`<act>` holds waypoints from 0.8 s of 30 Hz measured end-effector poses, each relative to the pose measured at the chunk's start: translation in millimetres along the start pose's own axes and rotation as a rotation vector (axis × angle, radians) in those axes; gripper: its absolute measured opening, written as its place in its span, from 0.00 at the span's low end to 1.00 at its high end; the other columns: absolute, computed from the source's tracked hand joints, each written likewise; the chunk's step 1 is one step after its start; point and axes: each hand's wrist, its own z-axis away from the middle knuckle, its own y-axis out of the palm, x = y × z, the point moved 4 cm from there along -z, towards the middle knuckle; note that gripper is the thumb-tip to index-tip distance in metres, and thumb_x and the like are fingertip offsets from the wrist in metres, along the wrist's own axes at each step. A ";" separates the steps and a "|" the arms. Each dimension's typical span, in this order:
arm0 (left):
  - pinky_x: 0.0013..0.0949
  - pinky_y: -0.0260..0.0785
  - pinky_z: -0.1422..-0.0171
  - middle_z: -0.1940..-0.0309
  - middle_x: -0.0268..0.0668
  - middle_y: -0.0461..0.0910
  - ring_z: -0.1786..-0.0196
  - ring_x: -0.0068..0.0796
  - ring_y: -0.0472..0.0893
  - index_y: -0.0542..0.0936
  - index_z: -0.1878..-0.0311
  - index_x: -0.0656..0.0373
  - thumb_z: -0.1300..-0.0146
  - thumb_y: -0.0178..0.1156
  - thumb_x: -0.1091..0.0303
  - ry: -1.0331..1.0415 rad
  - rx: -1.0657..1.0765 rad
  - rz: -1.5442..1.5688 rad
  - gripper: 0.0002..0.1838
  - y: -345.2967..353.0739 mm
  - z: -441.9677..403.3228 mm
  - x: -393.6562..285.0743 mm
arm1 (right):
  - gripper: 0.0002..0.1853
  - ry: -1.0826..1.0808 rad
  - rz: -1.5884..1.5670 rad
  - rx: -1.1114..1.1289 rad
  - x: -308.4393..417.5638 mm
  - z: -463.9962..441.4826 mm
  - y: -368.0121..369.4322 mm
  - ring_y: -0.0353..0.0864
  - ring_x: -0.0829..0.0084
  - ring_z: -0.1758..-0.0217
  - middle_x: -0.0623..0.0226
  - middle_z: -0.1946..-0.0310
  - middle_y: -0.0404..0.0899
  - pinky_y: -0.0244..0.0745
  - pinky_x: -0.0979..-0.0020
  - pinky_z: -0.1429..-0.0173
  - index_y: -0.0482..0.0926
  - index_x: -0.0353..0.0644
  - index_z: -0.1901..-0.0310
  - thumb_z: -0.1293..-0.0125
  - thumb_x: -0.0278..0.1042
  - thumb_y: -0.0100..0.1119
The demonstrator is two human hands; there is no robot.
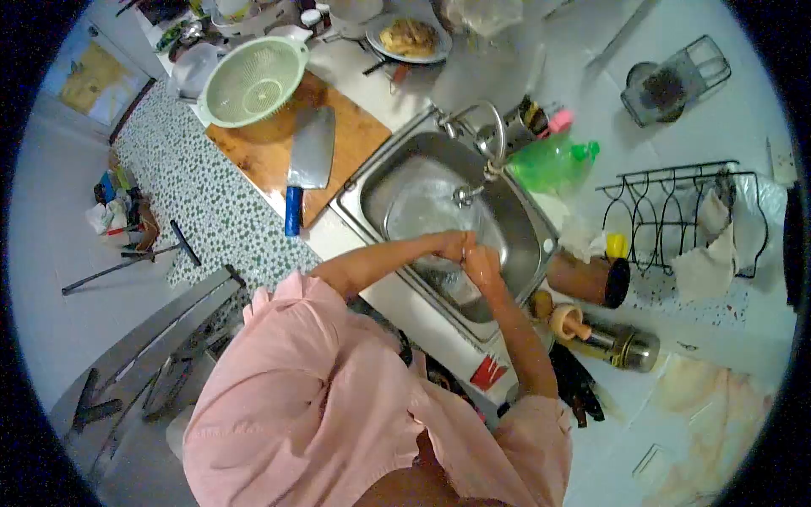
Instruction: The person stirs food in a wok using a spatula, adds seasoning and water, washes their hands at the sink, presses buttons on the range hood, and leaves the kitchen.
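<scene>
Over the near part of the steel sink (528, 241), my left hand (452, 245) and my right hand (481, 264) meet, knuckles close together. Both look closed, with fingers curled; anything between them is hidden or too small to name. Beneath and beyond them, a wide round basin (414, 190) that looks shiny and wet sits in the sink. The curved faucet (500, 139) reaches over it, its spout head (462, 197) just beyond my hands.
Left of the sink, a cleaver (312, 152) and a pale green colander (253, 80) rest on a wooden cutting board (363, 127). A plate of food (410, 40) stands behind. Right are a green bottle (553, 162), a black wire rack (667, 211) and a brown cylindrical container (583, 275).
</scene>
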 end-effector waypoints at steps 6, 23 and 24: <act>0.29 0.64 0.75 0.74 0.27 0.77 0.73 0.25 0.74 0.76 0.69 0.60 0.46 0.63 0.52 0.037 0.257 0.798 0.19 2.8 70.5 16.7 | 0.29 -0.189 -0.135 -0.137 27.3 -3.3 -7.8 0.81 0.58 0.65 0.55 0.62 0.79 0.75 0.60 0.66 0.64 0.45 0.45 0.51 0.28 0.61; 0.32 0.72 0.80 0.57 0.43 0.70 0.68 0.38 0.77 0.55 0.39 0.58 0.46 0.47 0.77 -0.080 -1.488 1.205 0.28 -306.1 377.6 286.9 | 0.27 0.248 -1.795 -0.170 249.3 -273.1 -135.8 0.76 0.76 0.64 0.71 0.61 0.78 0.72 0.73 0.63 0.72 0.41 0.48 0.52 0.27 0.68; 0.30 0.76 0.65 0.53 0.38 0.73 0.56 0.32 0.77 0.63 0.42 0.57 0.42 0.49 0.74 -0.081 -1.432 1.272 0.23 -298.8 390.4 298.6 | 0.29 0.216 -1.790 -0.181 259.9 -306.4 -137.5 0.76 0.75 0.64 0.69 0.60 0.78 0.72 0.71 0.63 0.70 0.40 0.47 0.54 0.27 0.68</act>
